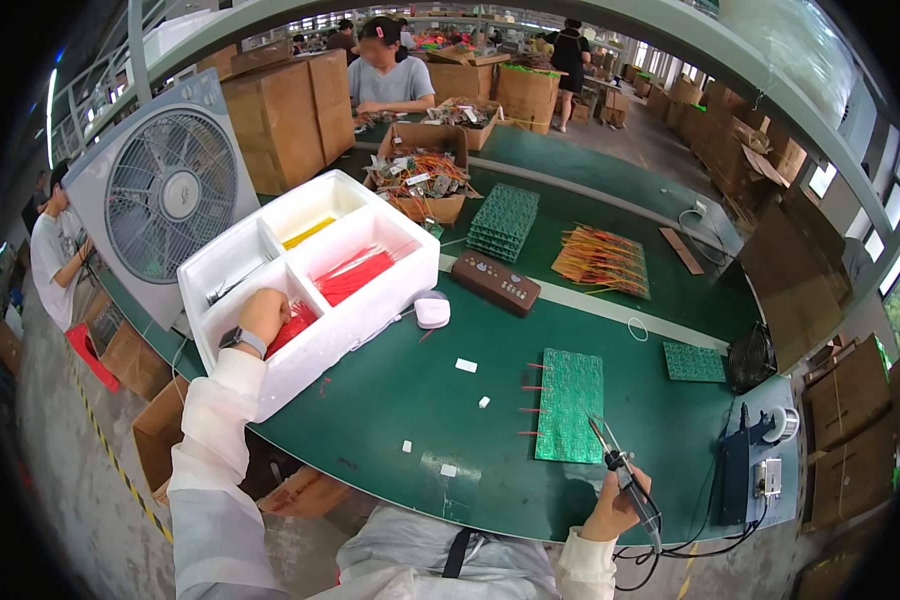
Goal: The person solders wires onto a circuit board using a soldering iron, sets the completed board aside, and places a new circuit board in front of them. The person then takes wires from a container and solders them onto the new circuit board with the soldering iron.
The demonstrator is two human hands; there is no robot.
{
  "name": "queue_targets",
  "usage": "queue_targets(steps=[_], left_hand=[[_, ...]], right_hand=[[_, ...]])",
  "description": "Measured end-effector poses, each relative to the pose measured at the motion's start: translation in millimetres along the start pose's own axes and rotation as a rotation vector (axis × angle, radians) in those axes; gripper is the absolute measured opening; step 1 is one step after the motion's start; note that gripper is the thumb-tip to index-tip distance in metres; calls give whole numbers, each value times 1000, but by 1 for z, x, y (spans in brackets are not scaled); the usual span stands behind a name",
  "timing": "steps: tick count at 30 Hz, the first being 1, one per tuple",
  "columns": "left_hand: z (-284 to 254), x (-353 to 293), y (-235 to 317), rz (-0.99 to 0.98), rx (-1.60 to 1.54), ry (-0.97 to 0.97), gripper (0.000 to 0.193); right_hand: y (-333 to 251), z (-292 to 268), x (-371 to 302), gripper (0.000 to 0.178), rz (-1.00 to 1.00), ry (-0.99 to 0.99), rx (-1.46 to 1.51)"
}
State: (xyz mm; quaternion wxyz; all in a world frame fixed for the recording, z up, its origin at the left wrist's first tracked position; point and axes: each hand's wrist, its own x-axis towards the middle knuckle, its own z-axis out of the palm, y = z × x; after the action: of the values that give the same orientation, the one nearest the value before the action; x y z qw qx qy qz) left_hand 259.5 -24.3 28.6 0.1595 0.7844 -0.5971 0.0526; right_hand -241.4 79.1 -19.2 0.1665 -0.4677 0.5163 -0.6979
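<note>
My left hand (263, 316) reaches into the front compartment of a white foam box (320, 345), down at a bundle of short red wires (295, 325). Its fingers are curled, and their tips are hidden among the wires, so what they pinch does not show. My right hand (611, 510) grips a soldering iron (632, 490), its tip by the lower right edge of a green circuit board panel (573, 405). Several red wires (531, 410) stick out from that panel's left side. More red wires (350, 275) and some yellow wires (310, 233) lie in other compartments.
A large fan (175, 190) stands left of the foam box. Behind are a brown case (496, 282), stacked green boards (503, 222) and a board with orange wires (602, 262). A blue soldering station (735, 478) sits at right, its cable near my right hand. Small white pieces (466, 365) dot the table.
</note>
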Motion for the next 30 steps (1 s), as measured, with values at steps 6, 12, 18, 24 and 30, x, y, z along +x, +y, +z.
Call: queue_targets(steps=[6,12,18,24,30], left_hand=[[-7,0,9,39,134,18,4],[-5,13,-6,88,-184,104,4],[-25,-1,11,2,-520,22,9],[-72,-22,56,21,-795,153,17],[-15,-123,144,264,-631,-73,13]], right_hand=[[1,4,1,23,2,-10,22],[5,0,4,23,-45,-14,9],[-1,3,4,21,12,-25,-7],[4,1,4,24,-15,-34,-56],[3,2,3,21,35,-14,-10]])
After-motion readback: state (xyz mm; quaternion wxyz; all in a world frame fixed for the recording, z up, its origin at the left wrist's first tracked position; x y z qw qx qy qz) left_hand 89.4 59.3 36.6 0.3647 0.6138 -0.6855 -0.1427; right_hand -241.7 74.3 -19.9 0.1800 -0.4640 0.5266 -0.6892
